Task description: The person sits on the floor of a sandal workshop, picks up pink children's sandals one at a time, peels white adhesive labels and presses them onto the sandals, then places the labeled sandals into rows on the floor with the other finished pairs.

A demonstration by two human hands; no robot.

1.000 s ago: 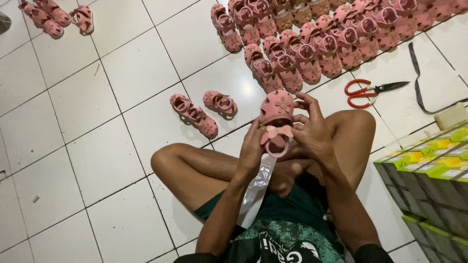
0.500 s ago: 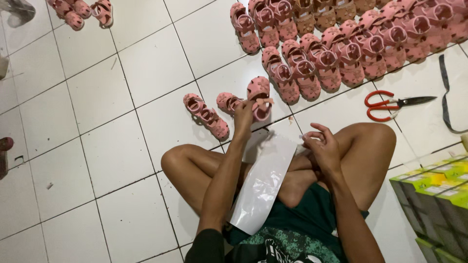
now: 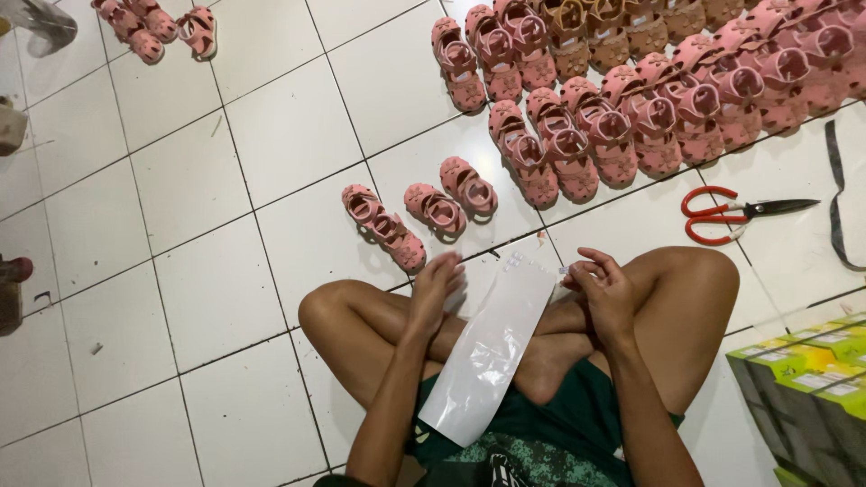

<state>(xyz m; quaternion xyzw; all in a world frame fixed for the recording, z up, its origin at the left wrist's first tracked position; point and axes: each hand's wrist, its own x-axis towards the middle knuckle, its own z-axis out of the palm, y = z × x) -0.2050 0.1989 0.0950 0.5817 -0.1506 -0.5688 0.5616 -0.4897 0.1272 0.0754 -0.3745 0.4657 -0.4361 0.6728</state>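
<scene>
I sit cross-legged on a white tiled floor. A long white glossy sheet [image 3: 494, 347] lies across my lap and shins. My left hand [image 3: 436, 290] hovers empty at the sheet's left edge, fingers loosely apart. My right hand [image 3: 599, 290] pinches the sheet's upper right corner with its fingertips. Just beyond my knees lie a pink sandal pair [image 3: 385, 227] set end to end and two more pink sandals [image 3: 451, 198] side by side.
Rows of several pink sandals [image 3: 631, 81] fill the floor at the upper right. Red-handled scissors [image 3: 722, 216] and a black strap [image 3: 835, 203] lie to the right. Green and yellow boxes [image 3: 807, 388] stand stacked at the lower right. More pink sandals [image 3: 158, 25] lie at the upper left.
My left hand carried a pink sandal from above my lap to the floor beside the others, released it, and drew back to the sheet. My right hand stayed at the sheet's corner.
</scene>
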